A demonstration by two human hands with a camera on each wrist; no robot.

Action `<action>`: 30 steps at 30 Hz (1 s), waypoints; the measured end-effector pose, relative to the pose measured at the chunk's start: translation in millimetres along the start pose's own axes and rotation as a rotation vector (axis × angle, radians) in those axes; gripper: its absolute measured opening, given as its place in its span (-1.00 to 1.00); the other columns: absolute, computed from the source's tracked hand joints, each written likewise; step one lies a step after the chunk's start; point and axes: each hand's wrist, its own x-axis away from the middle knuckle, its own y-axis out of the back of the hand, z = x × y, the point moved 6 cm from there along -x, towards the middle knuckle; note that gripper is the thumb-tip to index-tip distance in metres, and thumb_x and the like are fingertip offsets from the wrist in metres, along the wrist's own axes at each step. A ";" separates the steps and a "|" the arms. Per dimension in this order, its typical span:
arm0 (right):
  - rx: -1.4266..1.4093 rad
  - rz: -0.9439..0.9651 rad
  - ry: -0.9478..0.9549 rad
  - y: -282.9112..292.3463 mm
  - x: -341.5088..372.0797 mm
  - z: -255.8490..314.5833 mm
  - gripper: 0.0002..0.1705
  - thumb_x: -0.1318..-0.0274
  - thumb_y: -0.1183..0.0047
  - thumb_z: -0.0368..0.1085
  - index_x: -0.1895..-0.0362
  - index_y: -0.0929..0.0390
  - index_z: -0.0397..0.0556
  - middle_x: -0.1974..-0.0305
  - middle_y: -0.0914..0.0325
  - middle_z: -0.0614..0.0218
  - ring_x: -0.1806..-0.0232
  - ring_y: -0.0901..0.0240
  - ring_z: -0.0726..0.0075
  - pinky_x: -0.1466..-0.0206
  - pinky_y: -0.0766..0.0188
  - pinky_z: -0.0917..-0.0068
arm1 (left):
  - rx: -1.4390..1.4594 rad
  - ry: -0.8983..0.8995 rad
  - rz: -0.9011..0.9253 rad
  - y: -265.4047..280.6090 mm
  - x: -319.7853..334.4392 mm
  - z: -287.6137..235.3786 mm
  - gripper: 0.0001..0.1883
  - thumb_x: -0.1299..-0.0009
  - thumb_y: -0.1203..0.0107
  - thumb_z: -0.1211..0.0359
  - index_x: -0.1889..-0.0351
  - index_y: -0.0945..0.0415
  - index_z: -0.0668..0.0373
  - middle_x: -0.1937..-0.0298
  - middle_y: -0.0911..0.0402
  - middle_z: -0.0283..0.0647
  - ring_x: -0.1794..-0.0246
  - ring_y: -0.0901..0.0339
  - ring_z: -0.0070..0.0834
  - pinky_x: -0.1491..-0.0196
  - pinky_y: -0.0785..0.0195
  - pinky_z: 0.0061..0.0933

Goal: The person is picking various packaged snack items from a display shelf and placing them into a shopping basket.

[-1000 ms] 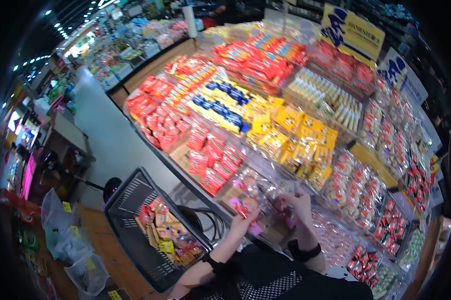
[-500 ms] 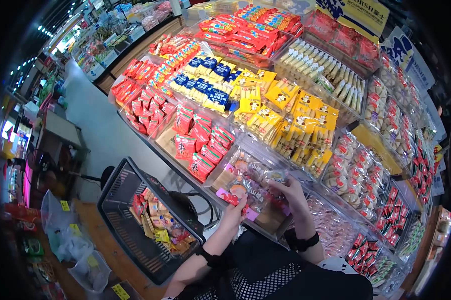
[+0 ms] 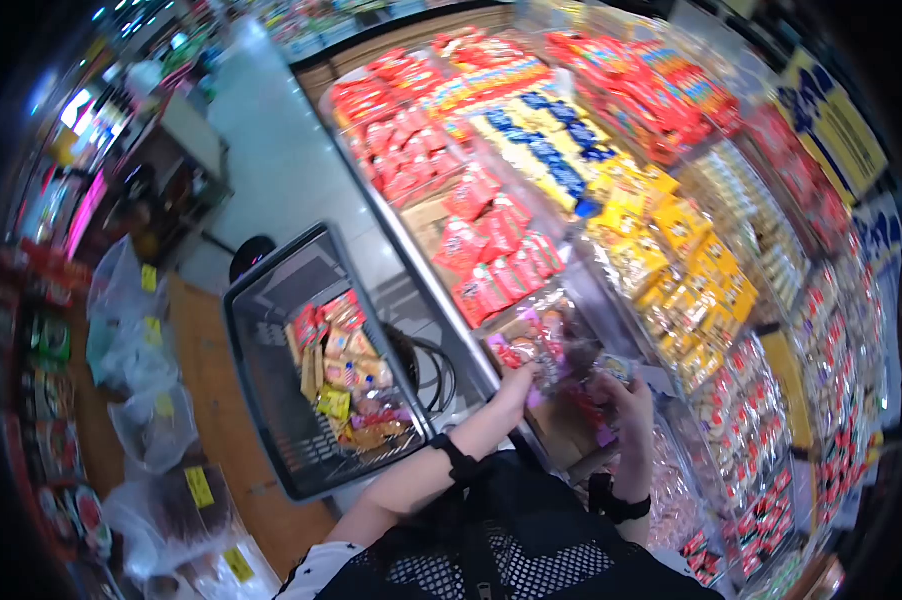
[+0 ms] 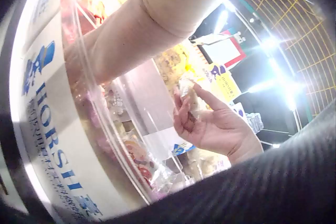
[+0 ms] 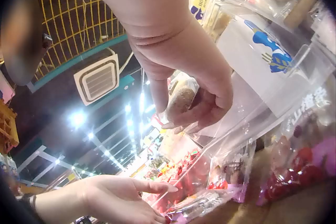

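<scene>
My right hand (image 3: 628,400) is over the right side of a clear bin, its thumb and curled fingers round a small pale wrapped snack (image 5: 182,99). In the right wrist view my left hand (image 5: 107,199) has its thumb extended and fingers loosely bent beside a clear packet (image 5: 207,203) in the bin; contact looks light. From the head, my left hand (image 3: 518,388) reaches over the bin's front edge among clear packets with red and pink contents (image 3: 516,350). The left wrist view hides the left fingers behind the plastic wall (image 4: 123,150), but shows the right hand (image 4: 220,132).
A dark shopping basket (image 3: 271,385) with assorted snacks stands left of the display. Bins of red packets (image 3: 486,245) and yellow packets (image 3: 696,290) lie beyond the hands. Hanging plastic bags (image 3: 151,420) are at the left, and an aisle floor (image 3: 261,140) runs behind the basket.
The head view has turned, so the display and basket appear further right. The right hand has moved up from among the packets since the earliest frame; the left hand stays over the same bin.
</scene>
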 end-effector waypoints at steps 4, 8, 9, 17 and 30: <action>0.163 0.027 -0.007 -15.1 7.6 -7.1 -0.63 0.10 -0.10 -0.36 0.13 -0.37 -0.14 0.38 -0.50 0.34 0.38 -0.44 0.54 0.34 -0.38 0.62 | -0.086 -0.126 -0.172 -4.6 45.0 -26.7 -0.46 -0.17 0.04 0.38 -0.14 -0.09 0.24 0.13 -0.37 -0.25 0.09 -0.29 -0.56 0.01 -0.15 -0.47; 0.127 0.198 0.073 -69.7 36.7 8.4 -0.62 0.15 -0.12 -0.42 0.16 -0.37 -0.16 0.33 -0.48 0.31 0.35 -0.43 0.53 0.29 -0.38 0.61 | -0.228 -0.096 0.183 -4.6 83.6 -38.0 -0.47 -0.28 0.05 0.21 -0.16 -0.13 0.26 0.07 -0.35 -0.26 0.12 -0.27 -0.58 0.10 -0.15 -0.55; 0.229 0.257 0.107 -80.6 42.6 9.4 -0.62 0.16 -0.13 -0.42 0.17 -0.37 -0.18 0.31 -0.48 0.30 0.33 -0.43 0.51 0.27 -0.39 0.60 | -0.228 -0.103 0.212 -0.2 86.7 -33.5 -0.48 -0.31 0.07 0.18 -0.15 -0.15 0.26 0.07 -0.36 -0.27 0.14 -0.28 -0.59 0.12 -0.15 -0.59; 0.928 0.702 0.346 -220.4 97.6 10.3 -0.45 0.19 -0.17 -0.23 0.06 -0.30 -0.14 0.24 -0.49 0.11 0.15 -0.45 0.15 0.17 -0.37 0.38 | -0.216 -0.377 0.107 105.4 159.2 -61.5 -0.47 -0.25 -0.06 0.35 -0.10 -0.09 0.35 -0.01 -0.38 -0.11 0.01 -0.38 -0.45 0.00 -0.26 -0.49; 1.582 1.419 0.783 -374.9 131.8 -63.4 -0.46 0.23 -0.12 -0.18 0.09 -0.34 -0.14 0.31 -0.48 0.11 0.19 -0.41 0.04 0.11 -0.32 0.26 | -0.551 -0.473 -0.838 260.5 293.3 -46.8 -0.58 -0.04 -0.27 0.21 0.19 -0.47 0.22 0.38 -0.57 -0.15 0.39 -0.51 -0.56 0.29 -0.36 -0.55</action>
